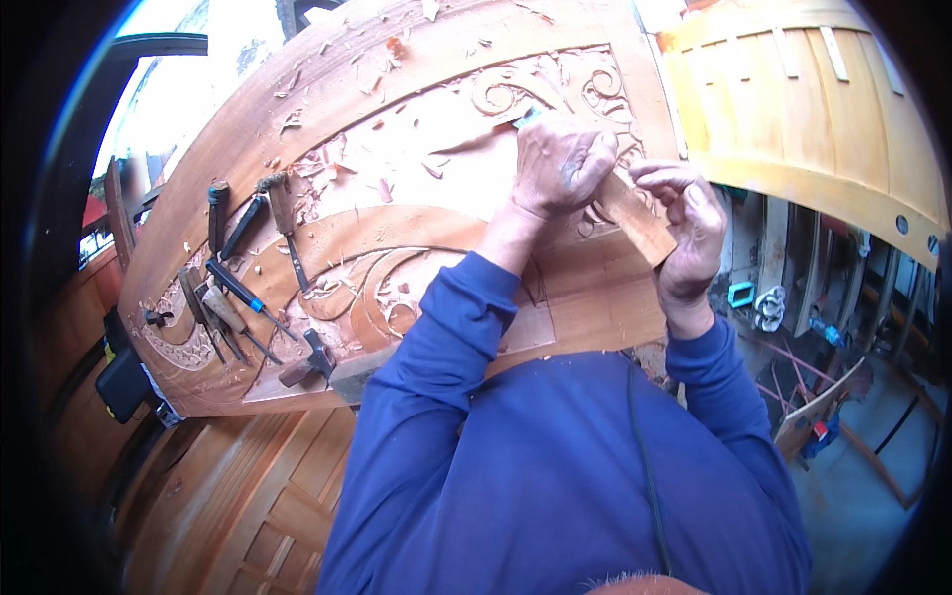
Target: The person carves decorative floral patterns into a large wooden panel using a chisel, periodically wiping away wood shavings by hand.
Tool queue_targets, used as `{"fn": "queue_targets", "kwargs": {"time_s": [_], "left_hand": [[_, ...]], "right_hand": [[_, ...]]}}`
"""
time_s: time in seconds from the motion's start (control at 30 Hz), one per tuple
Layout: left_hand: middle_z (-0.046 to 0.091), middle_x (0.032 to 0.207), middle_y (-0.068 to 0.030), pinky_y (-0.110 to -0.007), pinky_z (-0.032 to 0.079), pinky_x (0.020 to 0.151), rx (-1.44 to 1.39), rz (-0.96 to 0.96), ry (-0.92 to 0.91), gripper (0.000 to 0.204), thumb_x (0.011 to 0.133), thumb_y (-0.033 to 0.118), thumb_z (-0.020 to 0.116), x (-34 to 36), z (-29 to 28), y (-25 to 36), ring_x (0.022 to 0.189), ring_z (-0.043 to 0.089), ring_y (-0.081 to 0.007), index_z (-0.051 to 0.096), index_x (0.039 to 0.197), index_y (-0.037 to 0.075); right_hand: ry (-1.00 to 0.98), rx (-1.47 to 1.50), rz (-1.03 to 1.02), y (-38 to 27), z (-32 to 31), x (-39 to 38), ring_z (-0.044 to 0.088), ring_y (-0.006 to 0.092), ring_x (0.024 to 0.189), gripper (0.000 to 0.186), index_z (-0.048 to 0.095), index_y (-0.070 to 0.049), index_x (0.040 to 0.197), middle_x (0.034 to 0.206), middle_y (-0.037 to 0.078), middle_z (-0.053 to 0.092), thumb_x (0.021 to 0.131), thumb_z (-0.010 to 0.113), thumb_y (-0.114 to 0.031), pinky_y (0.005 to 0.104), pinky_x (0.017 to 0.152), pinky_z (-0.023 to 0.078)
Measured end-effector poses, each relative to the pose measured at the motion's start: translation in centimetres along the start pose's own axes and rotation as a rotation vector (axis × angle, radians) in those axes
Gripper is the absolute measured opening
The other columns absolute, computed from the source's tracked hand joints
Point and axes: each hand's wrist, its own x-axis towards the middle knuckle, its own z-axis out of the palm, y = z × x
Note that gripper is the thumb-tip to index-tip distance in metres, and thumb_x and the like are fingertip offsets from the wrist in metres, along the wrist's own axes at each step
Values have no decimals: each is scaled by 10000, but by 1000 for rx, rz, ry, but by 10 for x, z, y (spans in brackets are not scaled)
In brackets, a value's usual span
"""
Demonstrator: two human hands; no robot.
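My left hand [560, 167] is closed in a fist over the carved wooden panel, wrapped round a flat strip of wood. The strip [640, 223] sticks out toward my right hand; a small blue-green bit [526, 118] shows at the fist's far side, its kind unclear. My right hand [692, 223] is half curled beside the strip's near end, fingers bent but apart, with nothing visible in them. Whether its palm touches the strip I cannot tell. Scrolls and leaf shapes are cut into the panel [595, 288], which is strewn with wood shavings [342, 164].
Several chisels and gouges [236, 286] lie on the panel's left part, with a hammer [315, 355] near its front edge. Yellowish wooden panelling [793, 109] stands at far right. Below it are a blue-green frame-shaped item [741, 294] and leaning boards. Panelled woodwork [248, 496] lies lower left.
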Motion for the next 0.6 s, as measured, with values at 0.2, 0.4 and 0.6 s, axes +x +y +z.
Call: {"fn": "queue_targets", "kwargs": {"time_s": [0.2,0.4,0.6], "left_hand": [[620,646,-121,-442,465,585,-30,-37,76,286,910,222,559,11,11,11,604,608,-336,603,661,90],[603,622,-103,-420,441,580,46,77,207,250,883,196,541,11,16,-4,552,572,-304,622,669,95],[594,632,-74,-406,439,597,-17,190,2,179,808,221,572,-15,-20,27,565,556,-268,613,676,108]], "right_hand": [[96,-37,-150,10,-23,2,667,284,979,407,653,93,897,968,201,694,970,351,-169,404,953,512],[-35,-218,-228,-10,-8,36,643,267,990,231,643,38,1000,1024,164,657,962,500,-140,376,929,507],[-269,-346,-45,-23,-2,-26,694,250,872,396,591,-23,1319,1026,146,669,948,693,-118,344,761,556]]}}
